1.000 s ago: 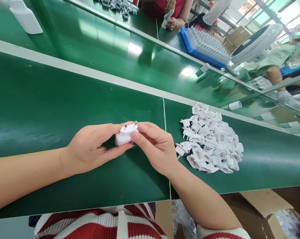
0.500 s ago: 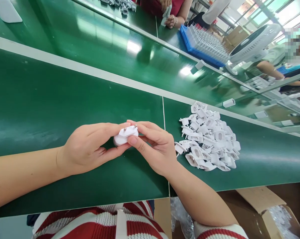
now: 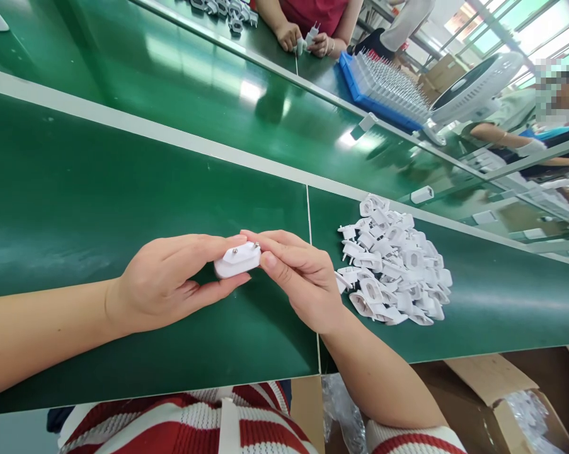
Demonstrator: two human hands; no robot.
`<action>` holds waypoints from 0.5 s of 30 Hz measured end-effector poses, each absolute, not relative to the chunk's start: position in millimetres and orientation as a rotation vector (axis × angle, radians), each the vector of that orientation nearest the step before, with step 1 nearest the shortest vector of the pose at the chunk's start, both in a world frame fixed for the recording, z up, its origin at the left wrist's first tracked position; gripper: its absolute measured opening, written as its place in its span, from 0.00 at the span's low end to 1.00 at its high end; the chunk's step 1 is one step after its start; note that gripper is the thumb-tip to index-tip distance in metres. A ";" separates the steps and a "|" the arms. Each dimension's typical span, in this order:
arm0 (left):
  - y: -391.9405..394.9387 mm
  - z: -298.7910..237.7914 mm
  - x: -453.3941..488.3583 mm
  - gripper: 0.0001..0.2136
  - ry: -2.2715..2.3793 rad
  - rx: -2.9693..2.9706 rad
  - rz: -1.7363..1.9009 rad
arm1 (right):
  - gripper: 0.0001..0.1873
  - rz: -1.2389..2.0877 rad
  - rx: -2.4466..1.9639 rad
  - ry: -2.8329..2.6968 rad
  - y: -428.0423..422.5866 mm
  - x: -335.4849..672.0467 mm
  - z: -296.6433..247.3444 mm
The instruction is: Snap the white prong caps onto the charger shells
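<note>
A white two-pin plug (image 3: 238, 260) is held low over the green worktop, its metal pins pointing up and away from me. My left hand (image 3: 166, 277) grips it from the left, fingers on the far side and thumb along the near side. From the right, my right hand (image 3: 305, 277) closes thumb and fingertips at the plug's right end. Right of that hand lies a heap of white plug housings (image 3: 397, 268), several with pins showing.
Beyond a pale rail runs a green belt (image 3: 171, 69) carrying white pieces (image 3: 422, 194). Across it, a co-worker's hands (image 3: 307, 43) hold white parts near a blue tray (image 3: 355, 85) and a fan (image 3: 477, 82). Cardboard boxes (image 3: 506, 384) stand below the worktop's right side.
My right thumb has slid off the plug's near face to its right end. My left hand keeps its grip. Pieces on the belt have shifted left, and the co-worker's hands have moved apart.
</note>
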State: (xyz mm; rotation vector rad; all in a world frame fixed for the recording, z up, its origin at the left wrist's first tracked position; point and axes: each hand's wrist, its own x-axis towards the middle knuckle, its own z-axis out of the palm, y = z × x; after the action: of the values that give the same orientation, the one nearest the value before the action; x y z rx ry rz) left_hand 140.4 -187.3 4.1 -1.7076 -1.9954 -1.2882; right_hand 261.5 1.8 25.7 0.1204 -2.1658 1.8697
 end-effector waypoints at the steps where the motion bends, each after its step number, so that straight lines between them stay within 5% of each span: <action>1: -186.8 4.4 139.9 0.14 -2.002 -1.706 -1.313 | 0.18 1.841 0.133 -2.179 1.9 261.5 26.1; 10: -186.6 5.7 139.6 0.12 -2.077 -1.673 -1.461 | 0.20 1.580 0.197 -2.327 -0.1 263.4 31.1; 15: -185.5 14.2 143.3 0.15 -2.411 -1.334 -2.190 | 0.38 1.246 0.330 -2.397 2.1 261.6 25.5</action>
State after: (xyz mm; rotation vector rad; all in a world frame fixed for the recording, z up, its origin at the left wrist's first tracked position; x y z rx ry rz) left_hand 143.3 -185.5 14.2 -1.3342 -2.4105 -2.1902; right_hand 261.6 2.1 25.5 0.3297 -2.3966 1.2457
